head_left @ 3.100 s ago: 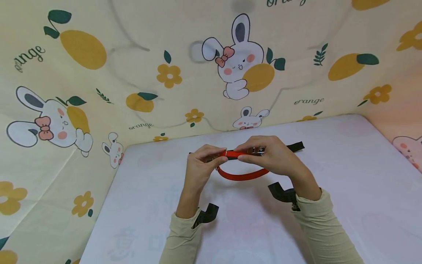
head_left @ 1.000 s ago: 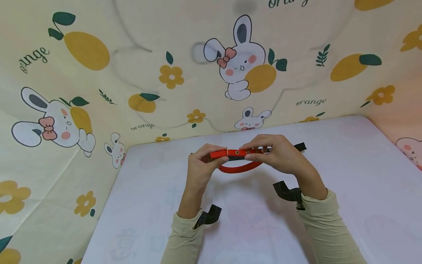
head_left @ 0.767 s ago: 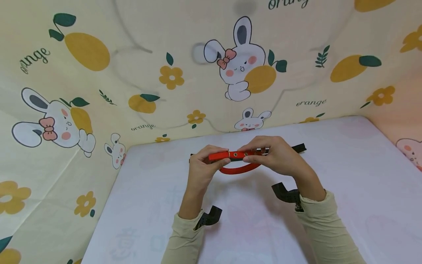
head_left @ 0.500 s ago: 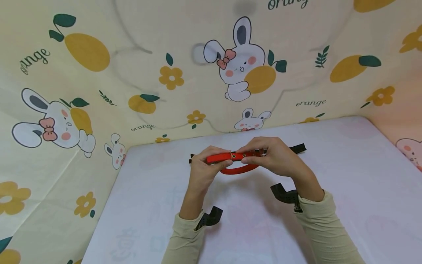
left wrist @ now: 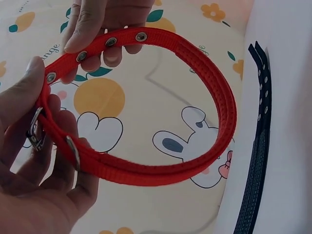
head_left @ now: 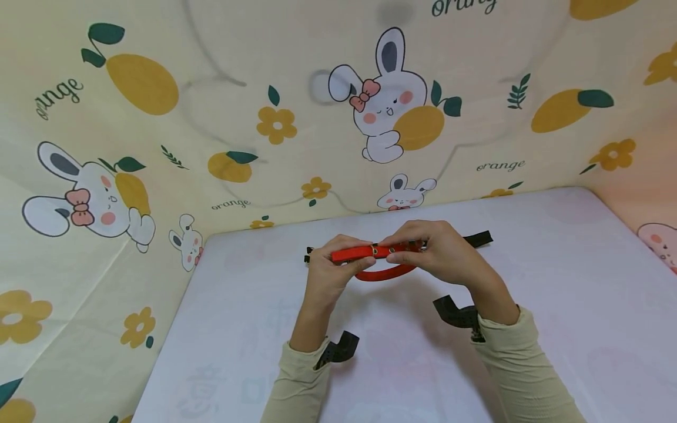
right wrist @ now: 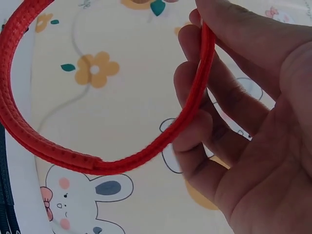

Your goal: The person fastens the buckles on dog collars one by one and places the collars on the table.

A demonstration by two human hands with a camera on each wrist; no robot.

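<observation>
A red collar (left wrist: 226, 107) with metal eyelets hangs as a wide loop between both hands, above the table. My left hand (head_left: 328, 267) pinches it near its silver buckle (left wrist: 34, 129), where the strap overlaps itself; a metal ring (left wrist: 73, 151) sits beside the fingers. Thumb and fingers of my right hand (head_left: 441, 252) grip the eyelet part of the strap, and in the right wrist view the fingers lie along the red band (right wrist: 190, 105). The buckle is mostly covered by fingers in the head view.
Behind the hands, a black collar (head_left: 478, 238) with eyelets lies across the white table (head_left: 254, 317). A cream cloth (head_left: 296, 53) printed with rabbits and oranges rises at the back and left. Black straps (head_left: 341, 348) stick out at both wrists.
More of the red strap's end shows in my left hand, reaching further left, and fewer eyelets show between the hands. My right hand has shifted slightly left; both hands keep their hold.
</observation>
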